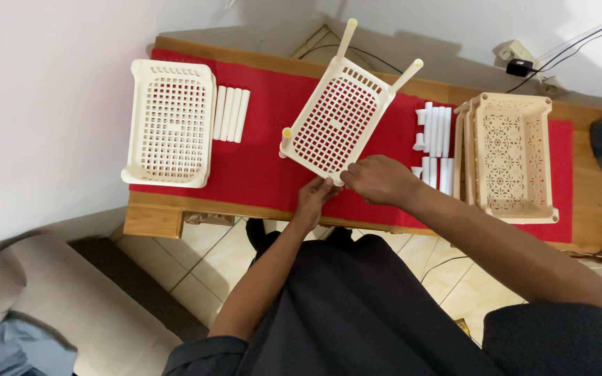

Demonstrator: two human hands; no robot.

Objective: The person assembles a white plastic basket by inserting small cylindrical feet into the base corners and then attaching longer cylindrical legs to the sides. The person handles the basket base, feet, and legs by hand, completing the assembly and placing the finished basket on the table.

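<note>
Tilted tray: a cream plastic lattice basket tray (336,125) sits skewed in the middle of the red cloth, turned at an angle to the tabletop edge, its near corner toward the person.
Posts: three cream tube legs stand in its corners, two at the far end (346,36) and one at the left corner (286,136); the near corner is hidden under the fingers, so whether it has a post cannot be told.
Left hand: the left hand (313,197) reaches up from below and pinches the tray's near edge, fingers closed narrowly on the rim, seemingly to steady it.
Right hand: the right hand (380,179) is curled over the same near corner, fingers bunched on the tray there; whether it also holds a small part cannot be told.
Loose tubes, right: a cluster of white tubes and short connectors (435,139) lies just beside the right hand, within easy reach.
Stacked baskets: beige baskets with a floral cut-out pattern (510,157) stand nested at the right end.
Left basket: another cream lattice basket (170,131) rests flat at the left, with four white tubes (231,113) lined up beside it.
Tabletop: wooden tabletop (155,219) under the red cloth (259,160).
</note>
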